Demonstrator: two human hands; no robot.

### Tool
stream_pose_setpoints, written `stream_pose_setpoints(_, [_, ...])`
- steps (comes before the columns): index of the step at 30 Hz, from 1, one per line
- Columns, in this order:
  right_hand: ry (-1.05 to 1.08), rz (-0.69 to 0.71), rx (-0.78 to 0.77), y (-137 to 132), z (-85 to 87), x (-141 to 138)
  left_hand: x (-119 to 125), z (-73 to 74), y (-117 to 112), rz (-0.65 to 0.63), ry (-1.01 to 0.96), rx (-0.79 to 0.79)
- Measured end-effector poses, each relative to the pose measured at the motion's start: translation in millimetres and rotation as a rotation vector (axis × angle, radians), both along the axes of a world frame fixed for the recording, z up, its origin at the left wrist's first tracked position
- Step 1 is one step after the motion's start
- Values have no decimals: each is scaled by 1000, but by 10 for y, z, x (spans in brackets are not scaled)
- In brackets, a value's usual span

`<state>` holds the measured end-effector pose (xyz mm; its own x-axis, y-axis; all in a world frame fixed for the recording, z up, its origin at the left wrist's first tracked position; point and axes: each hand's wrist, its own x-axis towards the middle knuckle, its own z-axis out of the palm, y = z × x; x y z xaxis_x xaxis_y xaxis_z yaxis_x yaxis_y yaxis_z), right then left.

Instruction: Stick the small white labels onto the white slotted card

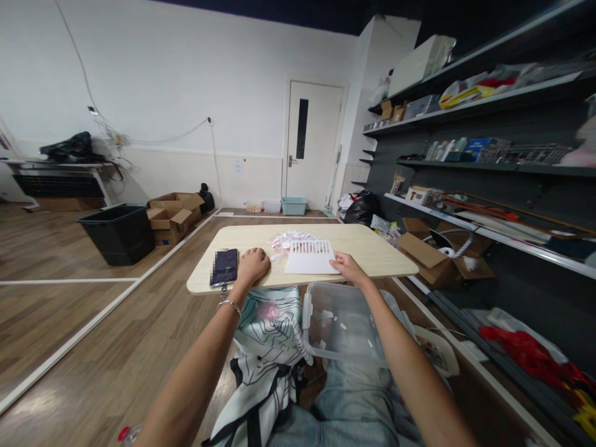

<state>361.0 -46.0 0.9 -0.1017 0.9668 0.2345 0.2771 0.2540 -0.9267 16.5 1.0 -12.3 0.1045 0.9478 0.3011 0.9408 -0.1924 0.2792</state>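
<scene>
My left hand [252, 263] rests on the near edge of a small light-wood table [372, 248], fingers curled into a loose fist, beside a dark phone [224, 267] lying to its left. Whether it holds anything is hidden. My right hand [346, 266] lies with fingers on the near right corner of a white sheet [310, 257] that carries a row of small slots or strips along its far edge. Past the sheet sits a heap of small white and pink paper pieces [291, 239].
A clear plastic bin [342, 323] with a few paper bits stands under the table by my lap. A patterned cloth [267, 338] hangs to its left. Dark shelving [488, 161] lines the right wall. Cardboard boxes [174, 214] and a black crate [118, 233] stand far left.
</scene>
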Motion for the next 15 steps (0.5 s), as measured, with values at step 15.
stream_pose_setpoints(15, [-65,129,6,-67,26,23,-3,-12,-4,13,12,5])
